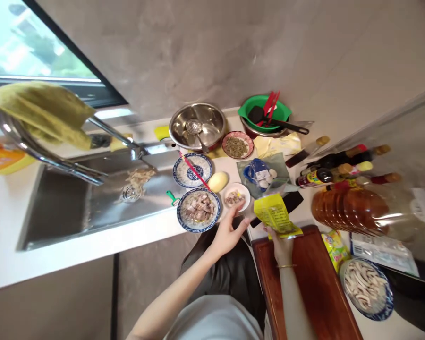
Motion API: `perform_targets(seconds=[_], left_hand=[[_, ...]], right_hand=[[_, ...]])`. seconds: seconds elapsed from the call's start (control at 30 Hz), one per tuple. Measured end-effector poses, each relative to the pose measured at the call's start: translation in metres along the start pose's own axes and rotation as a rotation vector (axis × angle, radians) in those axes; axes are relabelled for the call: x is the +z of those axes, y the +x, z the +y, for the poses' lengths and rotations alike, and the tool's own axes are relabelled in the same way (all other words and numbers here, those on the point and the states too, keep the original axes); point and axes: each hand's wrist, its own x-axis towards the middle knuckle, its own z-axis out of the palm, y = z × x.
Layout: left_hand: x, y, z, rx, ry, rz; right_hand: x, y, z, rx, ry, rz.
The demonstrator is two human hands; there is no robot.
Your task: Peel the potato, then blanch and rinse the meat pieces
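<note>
My right hand (280,243) grips the lower end of a yellow printed packet (274,213) above the far end of a brown cutting board (308,274). My left hand (229,230) is held out with its fingers apart and nothing in it. It reaches over the near edge of a small white dish (245,191) of chopped bits; whether it touches the dish I cannot tell. To its left stands a blue-patterned bowl (180,219) of meat pieces. A peeled potato-like lump (218,181) lies behind, beside a blue-patterned plate (184,175) with red chopsticks (195,172).
At left is the steel sink (92,212) with peelings, and a cloth (38,106) hangs over the tap. A steel bowl (177,120) and green basin (246,108) line the wall. Bottles (315,177) and a bowl of sliced mushrooms (387,302) are at right.
</note>
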Motion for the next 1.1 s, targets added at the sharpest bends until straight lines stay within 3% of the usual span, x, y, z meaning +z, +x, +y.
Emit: perform_targets(seconds=[0.1, 0.23, 0.5, 0.83, 1.1], left_hand=[[-0.017, -0.030, -0.029, -0.103, -0.057, 0.104], [-0.021, -0.047, -0.043, -0.176, -0.137, 0.080], [-0.029, -0.046, -0.043, -0.164, -0.100, 0.041], [-0.030, -0.042, -0.051, -0.180, -0.065, 0.048], [-0.029, -0.039, -0.056, -0.161, -0.042, 0.044]], right_hand=[[0.015, -0.004, 0.011, -0.026, -0.023, 0.044], [0.033, 0.003, 0.017, -0.050, -0.160, 0.091], [0.044, 0.012, 0.030, -0.093, -0.207, 0.094], [0.044, 0.025, 0.032, -0.131, -0.261, 0.051], [0.039, 0.033, 0.045, -0.244, -0.289, 0.066]])
